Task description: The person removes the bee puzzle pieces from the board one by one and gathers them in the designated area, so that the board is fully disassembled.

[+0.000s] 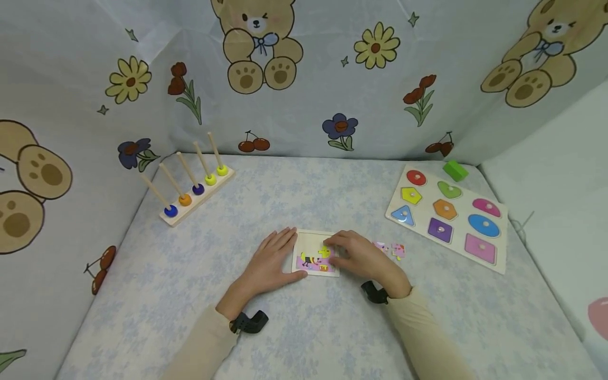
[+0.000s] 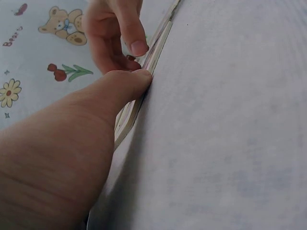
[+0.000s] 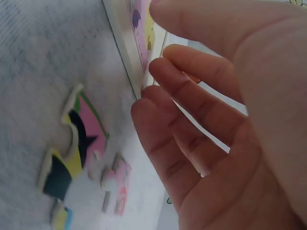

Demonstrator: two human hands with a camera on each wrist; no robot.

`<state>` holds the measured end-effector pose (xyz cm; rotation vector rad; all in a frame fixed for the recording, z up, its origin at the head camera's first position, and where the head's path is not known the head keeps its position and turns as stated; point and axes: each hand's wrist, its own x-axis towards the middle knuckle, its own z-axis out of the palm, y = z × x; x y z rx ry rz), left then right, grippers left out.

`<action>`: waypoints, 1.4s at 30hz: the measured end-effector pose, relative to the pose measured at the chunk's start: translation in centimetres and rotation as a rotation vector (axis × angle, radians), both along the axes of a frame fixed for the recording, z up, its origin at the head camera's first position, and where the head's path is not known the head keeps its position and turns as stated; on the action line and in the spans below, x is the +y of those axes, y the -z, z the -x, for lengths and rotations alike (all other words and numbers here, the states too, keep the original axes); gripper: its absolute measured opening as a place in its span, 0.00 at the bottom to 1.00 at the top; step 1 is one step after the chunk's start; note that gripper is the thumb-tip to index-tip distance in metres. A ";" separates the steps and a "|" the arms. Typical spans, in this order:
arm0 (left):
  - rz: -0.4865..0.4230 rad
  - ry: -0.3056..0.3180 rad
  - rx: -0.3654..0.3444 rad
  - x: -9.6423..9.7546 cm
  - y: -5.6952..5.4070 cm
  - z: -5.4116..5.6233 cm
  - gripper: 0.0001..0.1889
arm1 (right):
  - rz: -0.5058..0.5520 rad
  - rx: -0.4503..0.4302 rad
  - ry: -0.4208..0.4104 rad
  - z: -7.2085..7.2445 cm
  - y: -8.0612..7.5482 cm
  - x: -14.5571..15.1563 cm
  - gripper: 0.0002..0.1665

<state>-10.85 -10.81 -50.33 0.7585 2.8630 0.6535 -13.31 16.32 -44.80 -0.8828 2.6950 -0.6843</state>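
A small wooden puzzle tray (image 1: 313,234) lies on the table, its lower part filled with pink and yellow picture pieces. My left hand (image 1: 269,262) rests along the tray's left side with straight fingers; its thumb (image 2: 136,79) lies on the near edge. Over the tray's right part, my right hand (image 1: 363,257) holds a yellow-and-pink puzzle piece (image 1: 325,252) between thumb and index finger. Its other fingers (image 3: 192,143) are loosely bent in the right wrist view. Loose puzzle pieces (image 1: 398,250) lie just right of this hand, including a black, yellow and pink one (image 3: 88,139).
A wooden shape board (image 1: 456,240) with coloured knobbed shapes lies at the right, a green block (image 1: 455,171) beside its far edge. At the back left stands a peg rack (image 1: 199,199) with coloured beads. A printed bear curtain (image 1: 304,116) hangs behind the table.
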 end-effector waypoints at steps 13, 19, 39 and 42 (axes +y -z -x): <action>0.001 0.001 -0.006 0.0 0.1 0.1 0.54 | -0.011 0.012 -0.018 0.1 0.7 0.2 0.24; -0.008 -0.010 0.002 0.1 -0.3 0.2 0.53 | -0.014 0.009 -0.003 0.2 0.5 0.1 0.23; -0.011 -0.015 0.011 0.4 0.2 -0.5 0.54 | -0.009 0.017 0.014 -0.6 0.7 0.4 0.22; -0.024 -0.018 0.023 0.3 0.1 -0.3 0.53 | -0.001 0.016 0.015 -0.3 0.7 0.3 0.22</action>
